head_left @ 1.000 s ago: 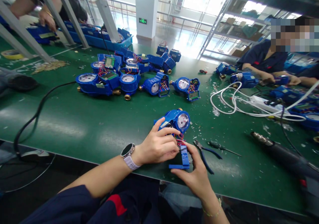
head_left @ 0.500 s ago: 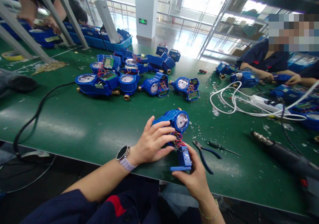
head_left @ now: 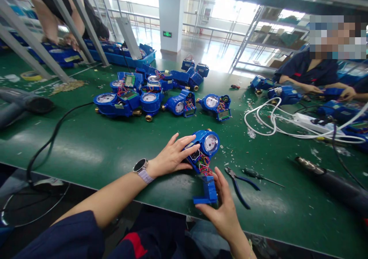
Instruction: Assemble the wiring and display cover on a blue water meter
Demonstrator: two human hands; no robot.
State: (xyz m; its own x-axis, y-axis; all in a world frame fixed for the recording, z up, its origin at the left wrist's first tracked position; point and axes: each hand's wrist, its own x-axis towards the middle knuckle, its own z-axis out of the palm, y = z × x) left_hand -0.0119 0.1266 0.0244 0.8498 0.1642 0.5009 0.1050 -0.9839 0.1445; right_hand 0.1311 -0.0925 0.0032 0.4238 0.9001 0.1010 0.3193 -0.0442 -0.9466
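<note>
A blue water meter (head_left: 206, 136) with a round white dial lies near the table's front edge, its side housing uncovered. My left hand (head_left: 168, 157) grips this housing from the left, fingers extended over the top and thumb lower down. Red and dark wires (head_left: 204, 166) run from the housing to a blue cover piece (head_left: 209, 190). The cover is between the thumb and fingers of my right hand (head_left: 225, 207); its inner side is hidden. Right of that hand lie blue-handled cutting pliers (head_left: 238, 186) and a screwdriver (head_left: 253, 173) with a dark green handle.
Several more water meters (head_left: 151, 101) stand farther back. A heat gun (head_left: 324, 178) lies at right, another dark tool (head_left: 25, 101) at left. White cable (head_left: 266, 130) loops near a power strip (head_left: 310, 122). Co-workers' hands (head_left: 313, 90) handle meters at far right and far left.
My left hand has shifted left and down on the meter, uncovering more of the housing and wires. My right hand still holds the cover, now slightly lower. The whole view has shifted slightly.
</note>
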